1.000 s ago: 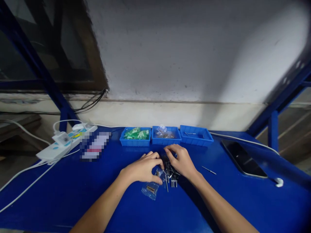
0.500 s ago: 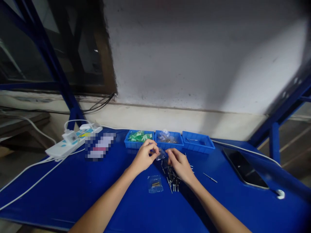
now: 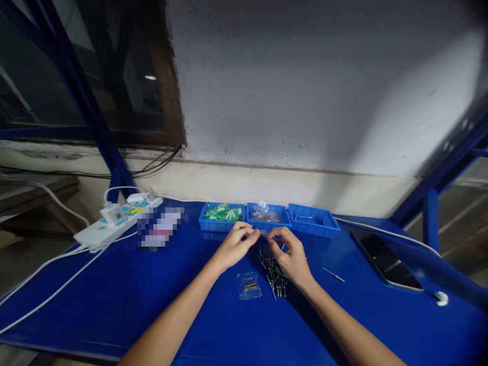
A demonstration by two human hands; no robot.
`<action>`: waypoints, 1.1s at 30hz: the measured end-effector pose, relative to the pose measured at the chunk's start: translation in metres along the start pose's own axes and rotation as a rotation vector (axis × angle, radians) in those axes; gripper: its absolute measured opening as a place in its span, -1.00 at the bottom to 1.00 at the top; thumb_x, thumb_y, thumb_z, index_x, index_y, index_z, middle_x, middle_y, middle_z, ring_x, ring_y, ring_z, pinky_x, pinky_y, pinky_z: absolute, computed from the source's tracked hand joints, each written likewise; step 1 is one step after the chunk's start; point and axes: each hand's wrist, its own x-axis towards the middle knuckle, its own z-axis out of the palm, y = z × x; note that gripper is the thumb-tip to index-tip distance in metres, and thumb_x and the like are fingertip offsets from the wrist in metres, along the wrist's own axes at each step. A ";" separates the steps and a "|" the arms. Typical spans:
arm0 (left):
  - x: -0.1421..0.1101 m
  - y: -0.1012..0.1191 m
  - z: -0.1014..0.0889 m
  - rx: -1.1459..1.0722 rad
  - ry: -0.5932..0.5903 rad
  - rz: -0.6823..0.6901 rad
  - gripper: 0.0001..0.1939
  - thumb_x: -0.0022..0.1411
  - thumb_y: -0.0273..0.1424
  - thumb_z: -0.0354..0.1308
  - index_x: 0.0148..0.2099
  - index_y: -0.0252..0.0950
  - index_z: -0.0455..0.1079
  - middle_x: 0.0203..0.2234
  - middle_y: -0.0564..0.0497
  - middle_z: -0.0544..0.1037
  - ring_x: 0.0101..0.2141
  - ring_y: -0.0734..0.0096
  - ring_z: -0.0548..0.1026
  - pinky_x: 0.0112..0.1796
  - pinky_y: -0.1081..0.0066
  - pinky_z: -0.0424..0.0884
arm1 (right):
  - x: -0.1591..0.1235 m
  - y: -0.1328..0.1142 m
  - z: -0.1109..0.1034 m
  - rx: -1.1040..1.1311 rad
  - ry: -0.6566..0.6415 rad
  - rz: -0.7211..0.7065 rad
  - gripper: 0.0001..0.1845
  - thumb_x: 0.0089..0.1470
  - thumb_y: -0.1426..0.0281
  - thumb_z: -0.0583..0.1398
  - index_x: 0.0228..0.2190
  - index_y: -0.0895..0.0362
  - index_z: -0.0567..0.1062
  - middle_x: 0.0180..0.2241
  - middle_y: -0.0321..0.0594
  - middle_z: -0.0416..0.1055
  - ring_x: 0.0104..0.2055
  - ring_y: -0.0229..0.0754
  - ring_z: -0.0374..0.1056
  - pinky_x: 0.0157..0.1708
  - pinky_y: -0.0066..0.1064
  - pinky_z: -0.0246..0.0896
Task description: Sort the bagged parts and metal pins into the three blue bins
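crosswise, small pin, left hand, right hand

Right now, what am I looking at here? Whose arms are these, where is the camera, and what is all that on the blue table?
No machine: these are a person's bare arms, filmed by a camera on their head looking down. The left hand and right hand meet over the blue table, pinching something small and clear between the fingertips; I cannot tell what. Below lie a pile of metal pins and a small clear bag. Behind stand three blue trays; a power strip lies left, a phone right.
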 end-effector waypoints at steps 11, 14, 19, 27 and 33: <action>-0.002 0.001 0.007 0.146 0.131 0.329 -0.87 0.23 -0.42 0.00 -0.22 -0.26 0.37 -0.32 0.01 0.43 -0.29 0.41 0.41 -0.24 0.37 0.35 | -0.004 -0.006 0.007 -0.053 0.025 0.095 -0.71 0.05 0.21 0.13 -0.31 0.13 0.53 -0.25 -0.11 0.32 -0.12 -0.03 0.27 -0.17 -0.24 0.21; -0.005 0.001 0.009 0.349 0.083 0.504 -0.84 0.23 -0.47 -0.01 -0.21 -0.21 0.39 -0.27 0.01 0.39 -0.21 0.39 0.38 -0.16 0.34 0.33 | -0.001 -0.007 0.006 0.158 -0.029 0.269 -0.60 0.07 0.11 0.09 -0.38 0.18 0.51 -0.50 -0.23 0.36 -0.40 -0.16 0.31 -0.37 -0.36 0.21; -0.010 0.008 -0.009 0.417 -0.125 0.388 -0.74 0.19 -0.28 0.09 -0.05 -0.16 0.33 -0.18 -0.01 0.38 -0.17 0.33 0.38 -0.16 0.32 0.33 | 0.013 -0.010 -0.011 0.010 0.292 0.069 -0.70 0.07 0.21 0.13 -0.36 0.19 0.50 -0.47 -0.21 0.41 -0.41 -0.20 0.30 -0.39 -0.39 0.20; -0.010 -0.016 -0.022 0.631 -0.422 0.088 -0.80 0.07 -0.23 0.18 -0.23 -0.14 0.35 -0.25 0.06 0.39 -0.15 0.23 0.37 -0.08 0.17 0.19 | 0.034 0.029 -0.023 -0.696 0.211 -0.211 -0.60 0.08 0.31 0.11 -0.04 0.17 0.39 -0.18 0.00 0.33 -0.14 0.01 0.23 -0.14 -0.14 0.19; -0.003 -0.028 -0.010 0.666 -0.228 0.060 -0.87 0.23 -0.34 -0.04 -0.30 -0.22 0.30 -0.31 0.03 0.42 -0.19 0.25 0.40 -0.11 0.18 0.20 | 0.008 0.025 -0.009 -0.596 0.031 -0.099 -0.67 0.13 0.29 0.08 -0.10 0.15 0.41 -0.21 -0.08 0.35 -0.13 -0.03 0.22 -0.09 -0.18 0.17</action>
